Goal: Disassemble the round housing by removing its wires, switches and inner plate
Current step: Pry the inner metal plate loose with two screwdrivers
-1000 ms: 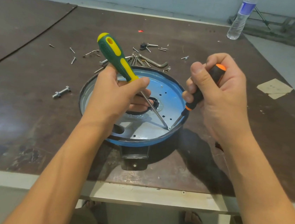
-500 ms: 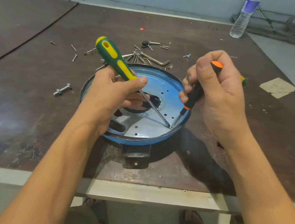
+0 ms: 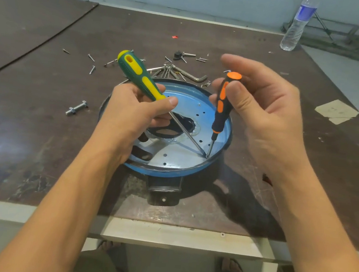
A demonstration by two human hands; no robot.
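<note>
The round blue housing (image 3: 220, 160) lies open side up near the table's front edge, its perforated inner plate (image 3: 178, 153) inside, a black bracket (image 3: 163, 192) at its near side. My left hand (image 3: 132, 112) grips a green and yellow screwdriver (image 3: 140, 77); its shaft slants down to the plate's right edge. My right hand (image 3: 263, 114) holds a black and orange screwdriver (image 3: 222, 102) nearly upright with loosened fingers, the thumb on its handle. Both tips meet at the same spot by the right rim.
Loose screws (image 3: 91, 63), a bunch of hex keys (image 3: 181, 72) and a black knob (image 3: 178, 55) lie behind the housing. A bolt with nut (image 3: 76, 108) rests to the left, a water bottle (image 3: 297, 26) at the far right, taped paper (image 3: 335, 111) on the right.
My right hand has loosened its fist on the orange screwdriver, and the tool has swung from slanted to nearly upright. My left hand and its screwdriver have barely moved.
</note>
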